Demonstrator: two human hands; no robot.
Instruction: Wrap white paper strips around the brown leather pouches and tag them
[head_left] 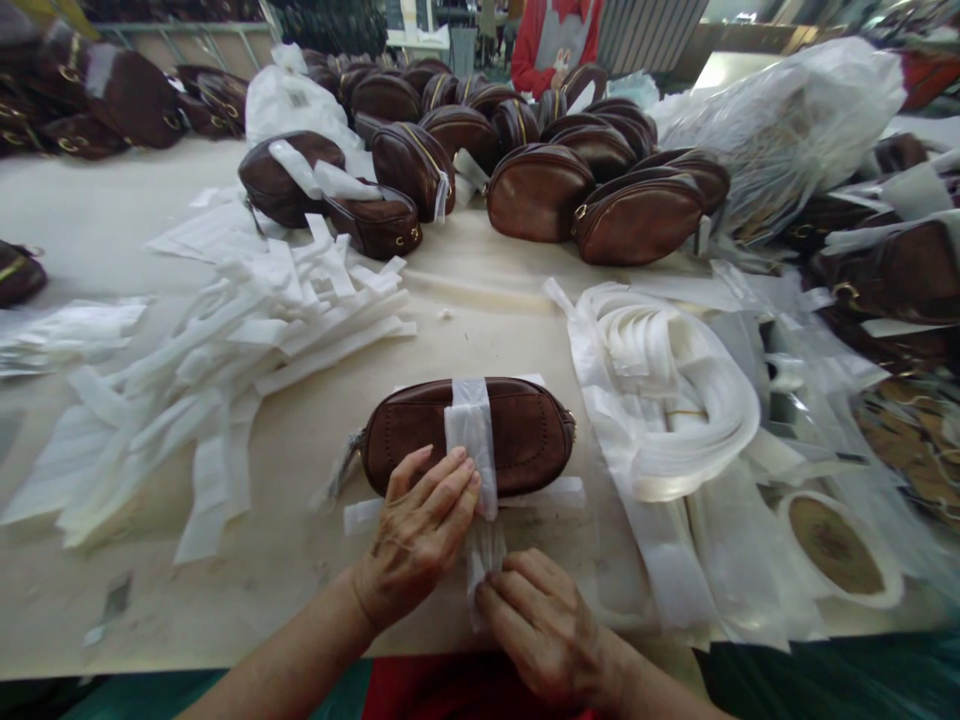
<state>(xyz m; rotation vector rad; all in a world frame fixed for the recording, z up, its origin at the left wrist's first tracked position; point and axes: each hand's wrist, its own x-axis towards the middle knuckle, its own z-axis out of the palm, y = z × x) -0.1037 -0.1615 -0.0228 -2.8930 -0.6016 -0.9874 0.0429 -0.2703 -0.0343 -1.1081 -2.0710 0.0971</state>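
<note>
A dark brown leather bag (517,430) lies on the table in front of me. A white translucent strip (471,440) runs over its middle and down past its near edge. My left hand (427,525) rests with its fingers stretched out on the strip and the bag's front. Closer to me, my right hand (544,625) pinches the strip's near end. Another pale strip (566,492) pokes out under the bag's near side. At the bag's left end hangs a wrapped zipper pull (345,465).
Loose white strips (217,400) are heaped on the left. A coil of white strips (675,390) and a tape roll (840,550) lie on the right. Many brown bags (540,190) stand at the back, near a large plastic bundle (787,130). A person (555,45) stands beyond.
</note>
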